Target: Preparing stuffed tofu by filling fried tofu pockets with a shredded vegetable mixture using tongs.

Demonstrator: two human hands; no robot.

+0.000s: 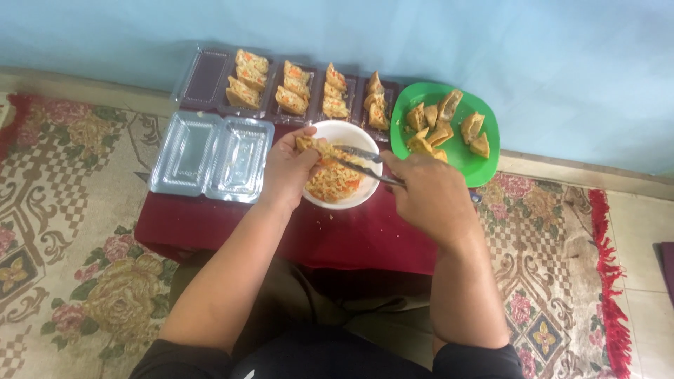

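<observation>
Left hand (286,168) clamps a tofu pocket (307,144) over the white bowl (344,132); right hand (425,193) grips the fork (361,163). Advisable: pack filling over the bowl, gently.

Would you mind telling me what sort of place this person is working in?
Probably a home, with food being packed at floor level. A patterned carpet covers the floor, a low red table stands against a pale blue wall, and clear plastic boxes sit beside a green plate of fried pieces.
</observation>
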